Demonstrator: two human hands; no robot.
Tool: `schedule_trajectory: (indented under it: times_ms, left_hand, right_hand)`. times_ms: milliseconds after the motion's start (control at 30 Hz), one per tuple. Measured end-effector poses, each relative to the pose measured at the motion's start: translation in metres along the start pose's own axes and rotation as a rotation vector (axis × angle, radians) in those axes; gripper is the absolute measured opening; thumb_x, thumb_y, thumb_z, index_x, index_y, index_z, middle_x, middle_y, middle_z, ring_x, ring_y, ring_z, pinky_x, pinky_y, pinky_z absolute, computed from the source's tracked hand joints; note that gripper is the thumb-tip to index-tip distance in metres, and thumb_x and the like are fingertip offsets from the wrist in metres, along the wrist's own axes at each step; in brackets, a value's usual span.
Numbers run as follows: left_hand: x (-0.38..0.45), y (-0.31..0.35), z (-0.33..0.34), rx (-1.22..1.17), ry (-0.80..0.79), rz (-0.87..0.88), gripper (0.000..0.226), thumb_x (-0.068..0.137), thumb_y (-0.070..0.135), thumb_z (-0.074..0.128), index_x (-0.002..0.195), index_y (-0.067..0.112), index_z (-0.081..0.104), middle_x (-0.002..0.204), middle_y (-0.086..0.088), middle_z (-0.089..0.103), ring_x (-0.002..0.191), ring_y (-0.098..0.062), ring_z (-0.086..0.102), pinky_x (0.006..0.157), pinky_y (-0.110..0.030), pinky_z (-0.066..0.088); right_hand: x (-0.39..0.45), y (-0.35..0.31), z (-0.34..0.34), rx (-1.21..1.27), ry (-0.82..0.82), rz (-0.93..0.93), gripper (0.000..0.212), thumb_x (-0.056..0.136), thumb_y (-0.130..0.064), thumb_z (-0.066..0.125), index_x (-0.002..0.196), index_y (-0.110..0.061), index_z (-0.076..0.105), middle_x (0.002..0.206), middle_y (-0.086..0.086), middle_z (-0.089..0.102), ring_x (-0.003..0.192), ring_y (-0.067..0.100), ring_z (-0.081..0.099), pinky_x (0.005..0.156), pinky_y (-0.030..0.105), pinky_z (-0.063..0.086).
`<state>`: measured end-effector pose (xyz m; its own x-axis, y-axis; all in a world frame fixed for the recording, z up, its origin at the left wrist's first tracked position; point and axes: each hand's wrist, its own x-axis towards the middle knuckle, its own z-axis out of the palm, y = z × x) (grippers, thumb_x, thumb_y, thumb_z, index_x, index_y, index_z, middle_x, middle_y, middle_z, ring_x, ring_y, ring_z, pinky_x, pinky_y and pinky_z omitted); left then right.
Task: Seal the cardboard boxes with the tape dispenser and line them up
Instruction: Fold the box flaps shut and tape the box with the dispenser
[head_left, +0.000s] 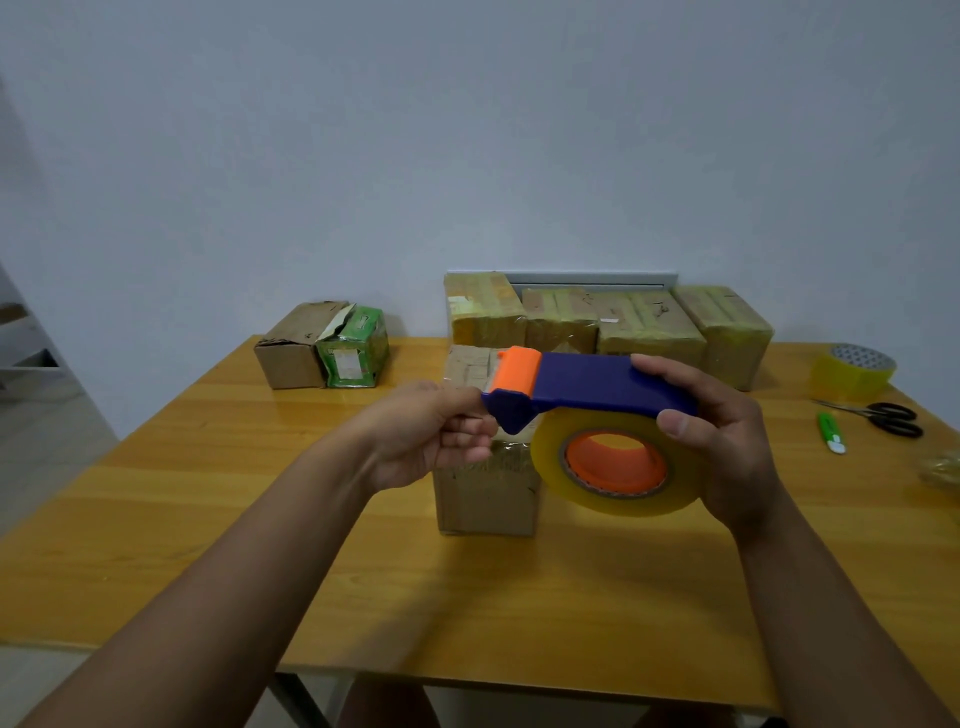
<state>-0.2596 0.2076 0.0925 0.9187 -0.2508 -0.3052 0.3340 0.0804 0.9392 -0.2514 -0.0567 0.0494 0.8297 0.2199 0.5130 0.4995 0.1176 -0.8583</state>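
Sitting far to the left of both sets of fingers, at the back of the wooden table (156, 519), a plain cardboard box (293, 345) with a torn top touches a green printed box (356, 347) on its right. Nearer, the left hand (431, 436) has its fingers curled, the fingertips pinching at the front tip of the tape dispenser (587, 387), just under its orange roller; whether they grip the tape end itself cannot be told. Below and behind those fingers stands a brown cardboard box (488, 493), clear tape showing on its top. The dispenser, blue-bodied, is held in the air above this box, its yellowish tape roll (613, 462) with an orange core hanging beneath. The right hand (727, 441) grasps the dispenser's rear end, thumb on the near side, fingers wrapped over the top. Beyond the fingers, against the wall, a row of taped boxes (608, 322) stands side by side. Right of the right hand's fingers lie a green utility knife (831, 432), black-handled scissors (883, 415) and, farther back, a spare tape roll (854, 371).
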Motion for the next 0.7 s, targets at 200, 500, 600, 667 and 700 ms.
schedule_trajectory:
  times_ms: [200,500,600,667,700]
  left_hand:
    - [0.002,0.001,0.001,-0.048,-0.074,0.001,0.023,0.078,0.018,0.063,0.096,0.003,0.06,0.064,-0.004,0.054,0.052,-0.009,0.056,0.049,-0.019,0.053]
    - [0.006,-0.004,0.007,-0.128,-0.072,0.026,0.023,0.099,0.015,0.046,0.111,0.002,0.061,0.081,-0.011,0.065,0.066,-0.017,0.067,0.056,-0.025,0.058]
    - [0.007,0.0,0.005,-0.015,-0.001,0.103,0.021,0.1,0.005,0.043,0.102,-0.005,0.061,0.071,-0.013,0.061,0.06,-0.016,0.062,0.055,-0.023,0.057]
    - [0.007,0.005,0.002,0.072,0.048,0.155,0.022,0.1,0.005,0.042,0.102,-0.009,0.059,0.069,-0.013,0.059,0.058,-0.016,0.059,0.053,-0.022,0.055]
    - [0.006,0.007,-0.002,0.1,0.069,0.18,0.02,0.1,0.006,0.044,0.098,-0.007,0.059,0.068,-0.011,0.058,0.057,-0.016,0.057,0.052,-0.022,0.053]
  right_hand:
    - [0.002,-0.001,0.001,0.009,-0.007,-0.016,0.044,0.071,-0.038,0.063,0.114,-0.043,0.069,0.12,-0.003,0.065,0.103,0.024,0.064,0.073,0.03,0.057]
    - [0.002,0.004,0.001,0.029,-0.013,-0.004,0.044,0.071,-0.038,0.064,0.114,-0.043,0.068,0.121,-0.001,0.064,0.105,0.026,0.064,0.075,0.033,0.057]
    - [0.003,0.005,-0.001,0.002,-0.038,0.007,0.045,0.071,-0.038,0.066,0.115,-0.043,0.068,0.123,-0.002,0.063,0.107,0.027,0.063,0.075,0.034,0.058]
    - [0.004,0.004,-0.005,-0.021,-0.062,0.013,0.045,0.071,-0.038,0.067,0.116,-0.043,0.067,0.124,-0.003,0.062,0.108,0.027,0.062,0.076,0.036,0.058]
    - [0.004,0.004,-0.008,-0.022,-0.064,0.017,0.045,0.07,-0.038,0.067,0.115,-0.042,0.068,0.124,-0.003,0.062,0.107,0.027,0.063,0.076,0.035,0.058]
